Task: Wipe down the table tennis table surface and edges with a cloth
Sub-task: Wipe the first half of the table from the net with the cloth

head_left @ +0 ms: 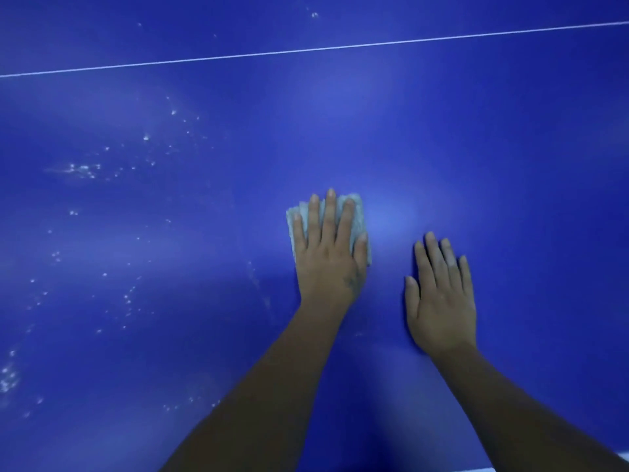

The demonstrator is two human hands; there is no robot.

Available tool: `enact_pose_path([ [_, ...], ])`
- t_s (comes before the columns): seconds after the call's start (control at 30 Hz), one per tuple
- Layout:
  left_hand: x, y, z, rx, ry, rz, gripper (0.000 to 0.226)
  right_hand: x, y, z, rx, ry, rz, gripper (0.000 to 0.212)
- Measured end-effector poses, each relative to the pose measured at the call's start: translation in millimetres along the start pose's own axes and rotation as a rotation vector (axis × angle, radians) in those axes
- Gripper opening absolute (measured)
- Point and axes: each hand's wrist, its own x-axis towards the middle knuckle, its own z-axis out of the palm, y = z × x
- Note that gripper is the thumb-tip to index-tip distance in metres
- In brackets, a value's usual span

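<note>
White specks (81, 170) dotted the left of the table (476, 148). Left hand (328, 264) lay flat on the cloth (301, 206) mid-table, fingers straight, slightly spread, pressing it down. Right hand (440, 298) just beside, palm down, fingers straight.

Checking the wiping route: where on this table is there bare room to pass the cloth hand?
Bare blue surface lies right of the right hand, and between the cloth and the white line. Left of the left hand the table is free too, though dotted with white specks. Only the gap between the hands is tight.
</note>
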Motion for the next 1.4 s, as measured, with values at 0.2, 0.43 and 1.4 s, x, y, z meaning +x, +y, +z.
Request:
enact_pose_path([
  [0.2, -67.8, 1.7, 6.1, -0.013, -0.061, 0.101, 0.065, -1.5, 7.0, 9.1, 0.034, 0.033, 0.006, 0.06],
  [0.43, 109.4, -54.1, -8.5, 0.062, -0.024, 0.097, 0.064, -1.0, 8.9, 6.5, 0.074, 0.006, 0.032, 0.059],
  [1.4, -32.4, 19.2, 7.8, 0.016, -0.058, -0.043, 0.066, -1.6, 7.1, 5.8, 0.082, 0.016, 0.04, 0.058],
])
